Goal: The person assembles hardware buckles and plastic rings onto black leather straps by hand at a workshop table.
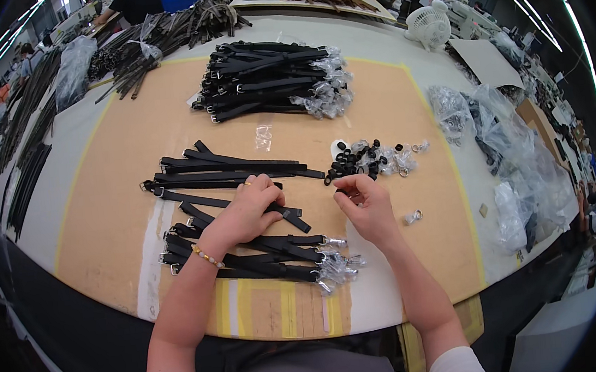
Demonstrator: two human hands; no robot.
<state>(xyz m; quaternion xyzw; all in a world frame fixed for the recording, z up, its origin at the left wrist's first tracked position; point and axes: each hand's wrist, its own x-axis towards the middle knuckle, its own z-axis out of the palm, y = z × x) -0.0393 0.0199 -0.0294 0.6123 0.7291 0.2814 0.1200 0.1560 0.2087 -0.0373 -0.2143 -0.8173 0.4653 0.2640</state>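
My left hand (247,210) is closed on a black strap (295,221), whose free end sticks out to the right past my fingers. Thumb and fingertips of my right hand (367,212) pinch a small black piece (342,191), partly hidden; it resembles the loops nearby. Just beyond that hand is a heap of small black loops (344,164), with metal rings in clear wrap (398,161) on its right. Several loose black buckled straps (239,166) lie beyond my left hand. Nearer me is a group of black straps (270,270) with plastic-wrapped metal ends (333,268).
A large stack of black straps (267,75) with wrapped ends lies at the far middle. Dark strap bundles (32,188) line the left. Clear plastic bags (515,160) and a white fan (429,24) stand right. One wrapped ring (413,217) lies apart. Other people work beyond.
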